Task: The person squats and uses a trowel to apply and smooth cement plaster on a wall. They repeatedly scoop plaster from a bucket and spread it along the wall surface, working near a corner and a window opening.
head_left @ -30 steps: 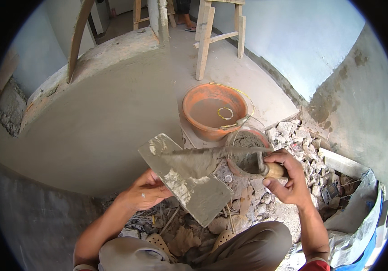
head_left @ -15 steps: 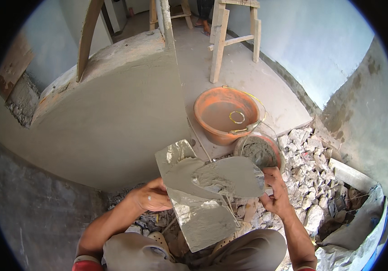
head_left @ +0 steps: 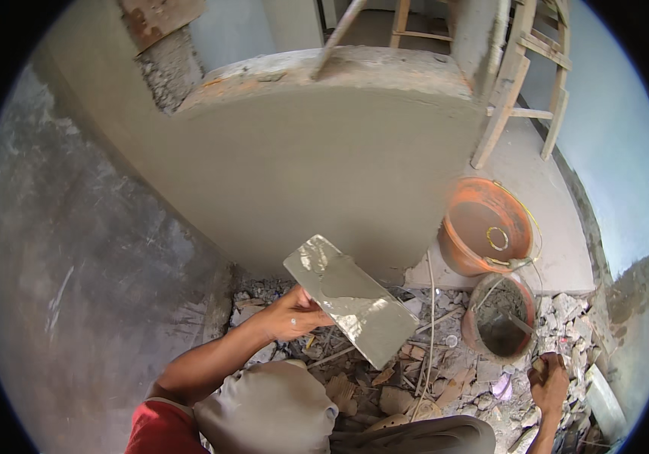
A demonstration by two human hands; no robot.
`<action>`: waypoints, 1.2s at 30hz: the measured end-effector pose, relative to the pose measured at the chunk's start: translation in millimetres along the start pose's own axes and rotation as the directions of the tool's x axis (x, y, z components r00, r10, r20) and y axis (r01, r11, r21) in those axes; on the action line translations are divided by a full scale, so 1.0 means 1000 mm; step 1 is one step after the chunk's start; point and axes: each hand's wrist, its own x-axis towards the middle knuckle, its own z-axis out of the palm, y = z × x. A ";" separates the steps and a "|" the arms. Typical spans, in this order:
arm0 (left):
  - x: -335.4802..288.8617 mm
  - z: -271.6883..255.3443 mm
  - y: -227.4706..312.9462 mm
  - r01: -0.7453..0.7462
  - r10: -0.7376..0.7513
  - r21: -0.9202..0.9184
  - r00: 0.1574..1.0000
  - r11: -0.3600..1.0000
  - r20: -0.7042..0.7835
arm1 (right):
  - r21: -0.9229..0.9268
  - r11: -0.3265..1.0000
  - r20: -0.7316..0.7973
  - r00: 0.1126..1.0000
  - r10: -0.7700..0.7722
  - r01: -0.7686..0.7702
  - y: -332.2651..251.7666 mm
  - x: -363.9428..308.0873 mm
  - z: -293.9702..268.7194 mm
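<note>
Near the centre of the frame, the left hand is clutching a mortar-smeared rectangular board. Apart from it, at lower right, the right hand is gripping a trowel by its handle, near the mortar bucket. An orange bucket is standing higher, at right.
</note>
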 end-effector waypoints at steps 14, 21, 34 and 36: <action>-0.080 -0.169 -0.032 -0.377 0.357 0.091 0.733 0.922 -0.578 | -0.546 0.820 0.207 0.976 -0.064 0.170 -0.082 0.070 0.031; -0.078 -0.243 -0.087 -0.387 0.280 -0.109 0.808 0.915 -0.519 | -0.014 0.995 0.451 0.889 -0.078 0.094 -0.177 0.052 -0.009; -0.039 -0.267 -0.064 -0.092 0.045 -0.044 0.780 0.995 -0.624 | 0.219 0.969 0.657 0.717 -0.232 0.113 -0.276 0.019 -0.044; -0.039 -0.256 -0.056 -0.101 0.071 0.003 0.680 0.995 -0.730 | 0.199 0.979 0.695 0.698 -0.172 0.042 -0.277 0.017 -0.043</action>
